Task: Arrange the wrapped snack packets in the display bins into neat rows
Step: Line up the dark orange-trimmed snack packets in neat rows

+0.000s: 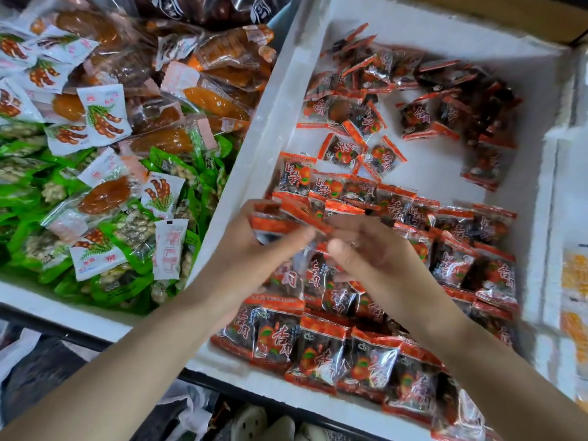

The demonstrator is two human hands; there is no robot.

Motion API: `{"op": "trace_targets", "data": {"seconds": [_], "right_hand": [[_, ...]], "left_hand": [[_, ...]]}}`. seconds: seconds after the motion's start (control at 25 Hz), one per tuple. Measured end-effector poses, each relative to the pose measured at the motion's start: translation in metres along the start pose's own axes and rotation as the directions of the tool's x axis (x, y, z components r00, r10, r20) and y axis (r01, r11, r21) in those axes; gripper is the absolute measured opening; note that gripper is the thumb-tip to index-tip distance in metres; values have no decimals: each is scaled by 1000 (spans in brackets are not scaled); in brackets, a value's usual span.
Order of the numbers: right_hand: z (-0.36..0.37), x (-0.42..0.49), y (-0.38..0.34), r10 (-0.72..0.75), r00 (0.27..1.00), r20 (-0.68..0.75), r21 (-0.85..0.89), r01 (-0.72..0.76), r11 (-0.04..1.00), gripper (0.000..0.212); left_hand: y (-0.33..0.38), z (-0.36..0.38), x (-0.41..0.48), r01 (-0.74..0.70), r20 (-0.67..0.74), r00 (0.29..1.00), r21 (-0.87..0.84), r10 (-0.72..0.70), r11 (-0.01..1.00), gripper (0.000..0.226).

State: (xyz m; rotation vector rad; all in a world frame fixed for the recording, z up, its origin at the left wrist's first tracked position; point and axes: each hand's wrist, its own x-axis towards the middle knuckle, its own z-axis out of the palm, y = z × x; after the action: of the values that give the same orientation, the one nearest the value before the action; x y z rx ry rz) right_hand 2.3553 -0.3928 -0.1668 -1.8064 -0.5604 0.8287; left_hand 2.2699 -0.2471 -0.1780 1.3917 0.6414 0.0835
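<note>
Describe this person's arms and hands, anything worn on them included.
Both arms are bare as far as the picture shows: no sleeve reaches the left forearm or the right forearm. The left hand and right hand wear no gloves. No watch or bracelet shows at either wrist. The fingers are motion-blurred, so a ring cannot be ruled out.

Your left hand [251,249] covers most of the red packets [288,216] it grips, so their number can't be told; blur hides whether your right hand [372,259] pinches anything; the yellow packets [574,275] are smeared and cut by the right edge.
</note>
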Motion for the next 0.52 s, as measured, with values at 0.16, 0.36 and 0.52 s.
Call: {"op": "trace_targets", "data": {"seconds": [0.16,0.36,0.52], "right_hand": [[-7,-3,-1,33,999,-40,-94,-37,995,37],[-29,-12,8,183,981,-62,25,-182,983,38],[-40,-25,19,206,963,-175,63,-198,978,24]], "left_hand": [[-18,29,1,9,-49,999,87,-4,996,78],[-21,43,5,241,58,970,-98,-236,966,99],[-16,41,1,242,192,959,-186,-207,952,77]]}}
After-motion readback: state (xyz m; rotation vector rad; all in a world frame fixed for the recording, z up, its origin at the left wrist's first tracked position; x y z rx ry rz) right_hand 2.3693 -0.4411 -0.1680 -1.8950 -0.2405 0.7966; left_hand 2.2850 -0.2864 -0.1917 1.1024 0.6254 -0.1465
